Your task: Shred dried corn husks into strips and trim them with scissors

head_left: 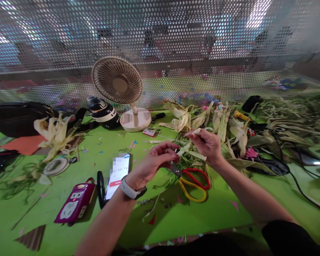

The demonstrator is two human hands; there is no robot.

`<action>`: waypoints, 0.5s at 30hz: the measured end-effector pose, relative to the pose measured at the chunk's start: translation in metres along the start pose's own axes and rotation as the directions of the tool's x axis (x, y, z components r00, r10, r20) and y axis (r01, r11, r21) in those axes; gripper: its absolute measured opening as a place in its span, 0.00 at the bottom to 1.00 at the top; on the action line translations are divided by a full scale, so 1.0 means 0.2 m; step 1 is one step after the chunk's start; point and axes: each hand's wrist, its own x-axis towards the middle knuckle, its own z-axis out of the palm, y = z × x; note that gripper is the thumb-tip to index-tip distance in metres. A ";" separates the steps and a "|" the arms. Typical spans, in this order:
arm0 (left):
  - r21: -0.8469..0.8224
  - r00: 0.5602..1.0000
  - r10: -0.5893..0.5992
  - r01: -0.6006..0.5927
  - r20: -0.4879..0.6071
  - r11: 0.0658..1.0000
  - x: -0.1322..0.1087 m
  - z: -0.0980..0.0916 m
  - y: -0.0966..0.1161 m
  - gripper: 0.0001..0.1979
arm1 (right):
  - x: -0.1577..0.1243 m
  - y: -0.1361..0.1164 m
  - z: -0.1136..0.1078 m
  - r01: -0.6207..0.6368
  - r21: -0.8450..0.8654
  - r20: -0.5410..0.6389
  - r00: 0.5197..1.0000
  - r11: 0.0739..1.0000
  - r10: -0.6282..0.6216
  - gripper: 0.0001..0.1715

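Between my two hands is a pale corn husk piece [187, 150] with narrow strips spreading from it. My left hand [160, 156], with a grey-banded watch on its wrist, pinches the husk's left end between thumb and fingers. My right hand [207, 144] is closed on the upper right part, thumb against the fingertips. Scissors [194, 185] with one red and one yellow handle lie just below the hands, their blade tips partly hidden by my left hand. Thin green husk shreds [183, 159] lie in a tangle behind and under the held piece.
Corn husks [180, 119] are heaped at the back right, with cables [293, 177] beyond. A beige fan [135, 119], a black bottle [102, 112] and a perforated metal screen [176, 46] stand behind. At left are a phone [117, 177], a purple case [76, 203] and a tape roll [56, 166].
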 end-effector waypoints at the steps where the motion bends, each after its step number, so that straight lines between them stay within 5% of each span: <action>1: 0.005 0.999 -0.018 0.018 0.030 1.000 0.00 0.00 0.00 0.11 | 0.00 0.00 0.01 0.006 0.000 0.027 1.000 1.000 -0.006 0.24; 7: 0.106 0.993 0.121 -0.122 0.019 0.987 0.00 0.06 -0.04 0.13 | -0.03 0.01 0.04 0.028 0.058 0.112 0.993 0.998 -0.035 0.24; 12: 0.193 0.992 0.087 -0.103 0.093 0.976 -0.01 0.03 -0.02 0.14 | 0.00 0.01 0.00 0.008 0.044 -0.043 0.999 0.999 -0.007 0.22; 15: 0.190 0.988 0.101 -0.123 0.119 0.974 -0.01 0.00 -0.01 0.11 | 0.01 0.01 -0.01 0.068 0.057 -0.037 0.997 0.996 -0.065 0.19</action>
